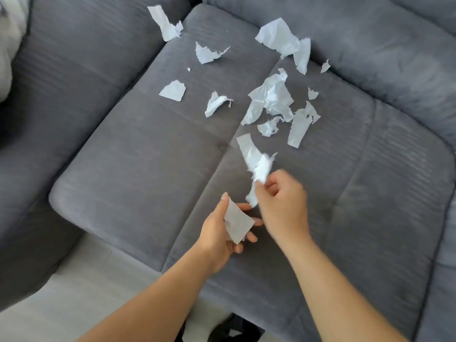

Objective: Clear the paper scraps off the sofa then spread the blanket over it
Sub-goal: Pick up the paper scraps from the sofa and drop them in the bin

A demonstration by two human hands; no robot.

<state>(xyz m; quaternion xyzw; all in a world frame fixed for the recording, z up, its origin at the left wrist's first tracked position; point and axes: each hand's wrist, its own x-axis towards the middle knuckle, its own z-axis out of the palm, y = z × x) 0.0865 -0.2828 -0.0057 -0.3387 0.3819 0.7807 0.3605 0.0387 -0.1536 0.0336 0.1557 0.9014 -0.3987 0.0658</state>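
A person leans over a grey ribbed fabric sofa (138, 154) strewn with torn white paper scraps (271, 97), a piece of paper in each hand. The left hand (217, 234), palm up, holds a flat white paper piece (238, 223): the thumb lies along the piece's near-left edge and the fingers (255, 222), loosely spread, support it from beneath. The right hand (283, 201), blurred by motion, has its fingers curled in and pinches a long crumpled white paper strip (256, 161) near its middle. The strip's upper end rises beyond the knuckles, and its lower end hangs just above the left fingertips.

The loose scraps all lie on the seat cushions beyond both hands. The nearest, a small crumpled bit (267, 127) and a straight torn strip (299, 127), sit just past the raised strip's tip. Further off to the left of the fingers are a folded scrap (214, 103) and a flat four-sided scrap (172, 91). The farthest pieces, a long narrow scrap (164, 23) and a large creased sheet (283, 39), rest by the backrest.

A pale fabric (7, 45) shows at the frame's far left edge, well away from either hand; whether it is the blanket cannot be told. A light floor (86, 292) runs under the forearms.
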